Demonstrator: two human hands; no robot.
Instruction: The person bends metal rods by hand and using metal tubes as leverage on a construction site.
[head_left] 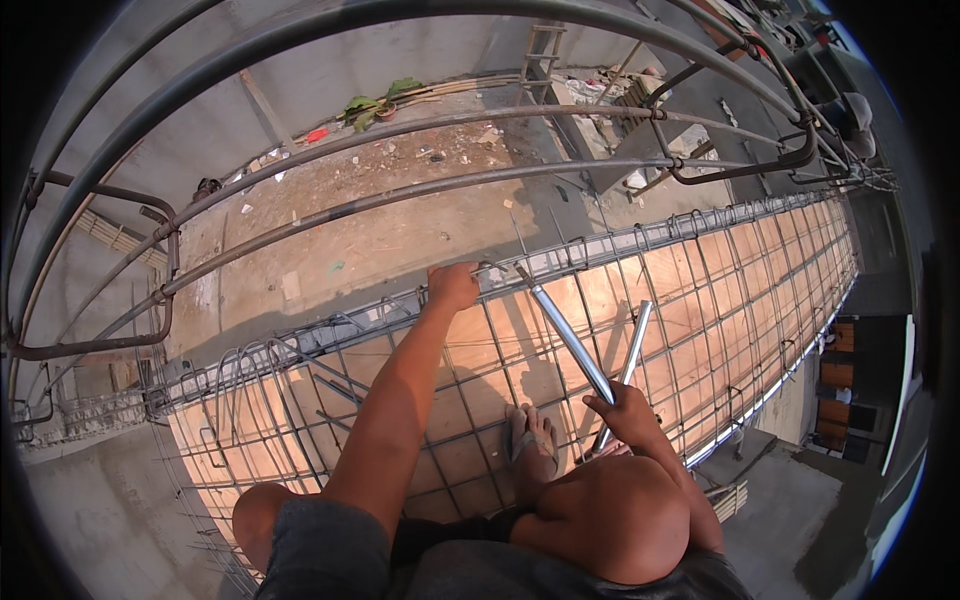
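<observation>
My left hand [455,285] reaches forward to the far edge of a mesh of steel reinforcing bars [690,335]. Its fingers are closed round a bent steel bar [489,267] there. In my right hand [622,412], by my knee, is a silver metal tube [568,338] with a narrow dark tip. That tip lies close to the far edge bars, just right of my left hand. A second silver tube [637,340] slants past the same hand; whether the two are joined is hidden.
Plywood sheets [530,335] lie under the mesh, and my sandalled foot [533,440] stands on it. Long bars tied with stirrups [430,190] cross in front, above a lower, debris-strewn floor [400,170]. A wooden ladder [540,60] leans at the far wall.
</observation>
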